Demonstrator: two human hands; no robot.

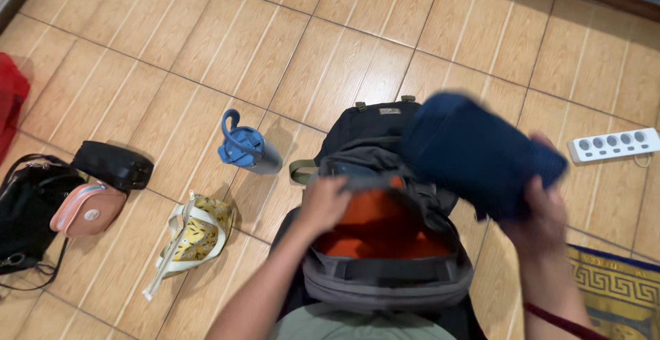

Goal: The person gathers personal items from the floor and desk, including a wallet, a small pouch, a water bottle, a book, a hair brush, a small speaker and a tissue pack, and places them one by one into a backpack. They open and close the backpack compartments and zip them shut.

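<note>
while over backpack [385, 257], folded cloth [474, 151]

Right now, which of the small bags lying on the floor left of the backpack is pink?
The rounded pink pouch, lying between the black handbag and the black rectangular pouch; the yellow patterned bag lies apart.

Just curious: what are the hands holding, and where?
Right hand grips a folded navy cloth by its lower edge; left hand holds the backpack opening's rim.
</note>
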